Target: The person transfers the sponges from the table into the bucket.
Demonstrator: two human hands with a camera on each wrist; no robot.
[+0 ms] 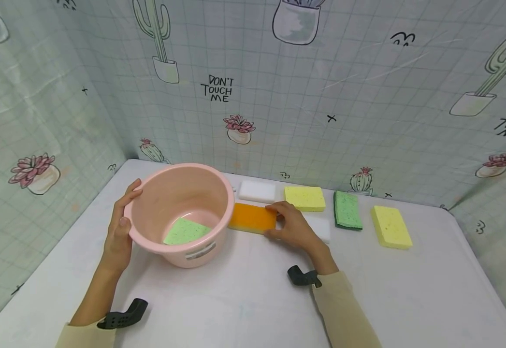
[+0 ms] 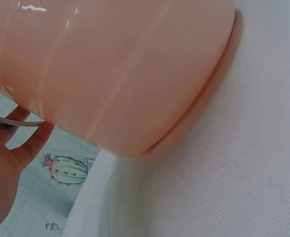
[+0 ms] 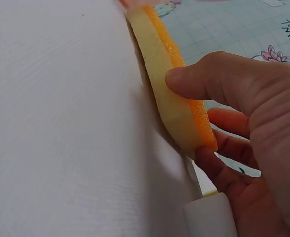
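My left hand (image 1: 120,237) grips the left rim of a pink plastic basin (image 1: 148,212), thumb on the near side and fingers around the edge. In the left wrist view the basin's outer wall (image 2: 115,74) fills the upper left. A light green sponge (image 1: 185,231) lies on the basin's floor. My right hand (image 1: 294,227) pinches the right end of an orange sponge (image 1: 250,217), just right of the basin. The right wrist view shows the sponge's pale yellow side (image 3: 160,74), with the thumb on its long edge and the other fingers at its end.
Behind the orange sponge lies a white sponge (image 1: 257,191), with a yellow sponge (image 1: 304,198) beside it. Another white sponge (image 1: 319,227) is partly hidden by my right hand. Farther right are a green sponge (image 1: 347,210) and a yellow sponge (image 1: 391,227). A printed cloth (image 1: 279,96) encloses the white table (image 1: 218,309).
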